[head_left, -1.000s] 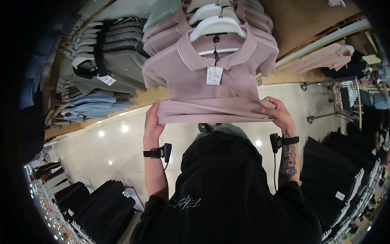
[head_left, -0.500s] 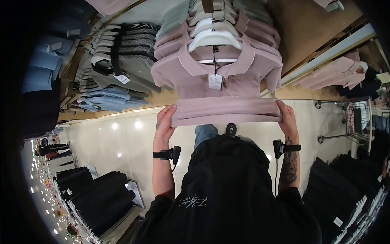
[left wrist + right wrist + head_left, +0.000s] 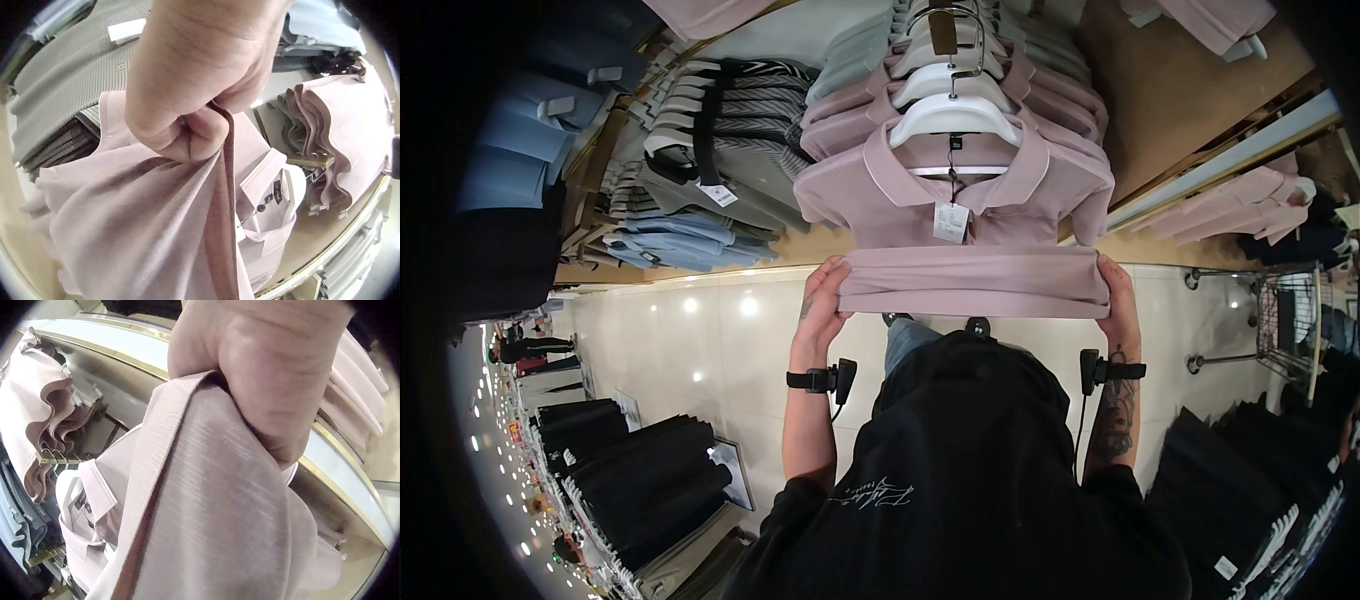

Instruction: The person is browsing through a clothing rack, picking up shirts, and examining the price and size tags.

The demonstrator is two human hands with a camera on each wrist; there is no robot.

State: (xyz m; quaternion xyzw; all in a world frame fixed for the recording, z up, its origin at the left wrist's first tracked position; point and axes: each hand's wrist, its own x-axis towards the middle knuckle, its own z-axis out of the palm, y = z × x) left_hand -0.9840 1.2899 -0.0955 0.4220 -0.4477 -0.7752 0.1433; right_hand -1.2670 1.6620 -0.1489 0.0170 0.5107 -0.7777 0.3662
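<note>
A pink short-sleeved polo shirt (image 3: pixel 975 275) hangs at the front of a rail on a white hanger (image 3: pixel 956 122). Its hem is drawn out toward the body and stretched wide between both hands. At the left hem corner the left hand (image 3: pixel 824 300) grips the cloth; its curled fingers bunch the fabric in the left wrist view. The right hand (image 3: pixel 1118 295) holds the opposite corner, its thumb on top, with the cloth running into the fist in the right wrist view. A white price tag (image 3: pixel 951 222) dangles below the shirt's collar.
More pink and pale green polos hang behind it. Grey ribbed shirts (image 3: pixel 745 200) and blue garments (image 3: pixel 690 242) hang at the left. A wire cart (image 3: pixel 1288 320) stands at the right on the tiled floor (image 3: pixel 720 340). Racks of black trousers (image 3: pixel 640 480) flank the body.
The hem, creased and sagging at the right earlier, is now smoother and straighter between the hands. Shirt and hands sit farther right in the head view, as does the whole scene. Both hands keep their hold.
</note>
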